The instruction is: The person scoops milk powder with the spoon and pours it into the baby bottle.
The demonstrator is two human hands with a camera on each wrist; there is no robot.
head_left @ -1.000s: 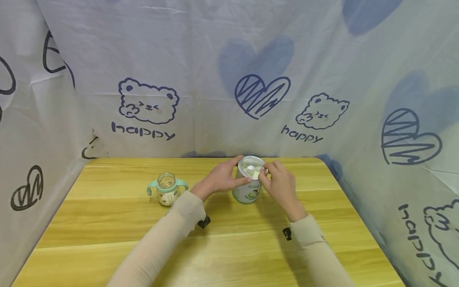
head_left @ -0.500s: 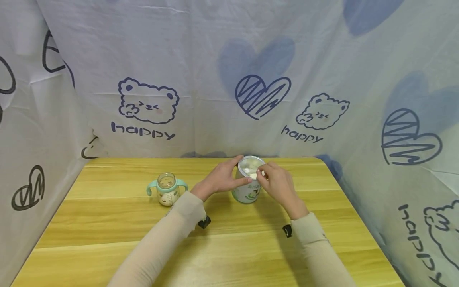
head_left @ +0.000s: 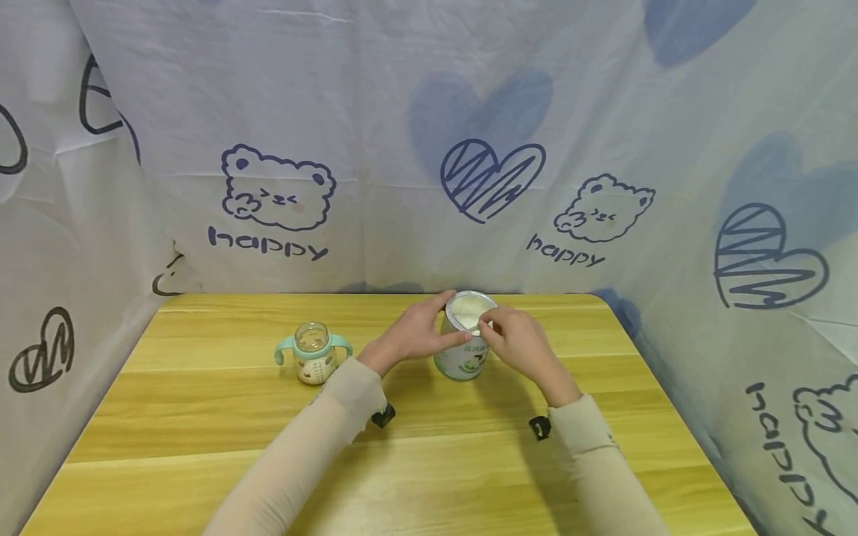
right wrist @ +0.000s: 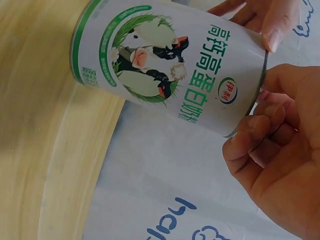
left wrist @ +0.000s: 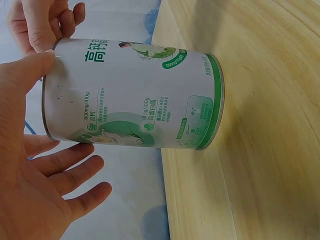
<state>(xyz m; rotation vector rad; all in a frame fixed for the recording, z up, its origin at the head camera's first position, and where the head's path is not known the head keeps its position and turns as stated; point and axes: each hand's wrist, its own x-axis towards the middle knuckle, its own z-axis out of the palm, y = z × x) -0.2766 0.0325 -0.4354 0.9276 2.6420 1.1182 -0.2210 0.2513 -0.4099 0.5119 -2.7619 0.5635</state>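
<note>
Scooping, seemingly, in the milk-powder can (head_left: 462, 359)
Left hand (head_left: 417, 329) clasps it, fingers wide; right hand (head_left: 524, 344) pinches, likely a hidden scoop needing level lifting.

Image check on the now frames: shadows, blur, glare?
Head: soft shadow beside the right forearm on the table, lettering on the can too small to read well; left wrist: large green print legible, no strong glare; right wrist: cow picture clear, no obvious motion blur on the right hand.
</note>
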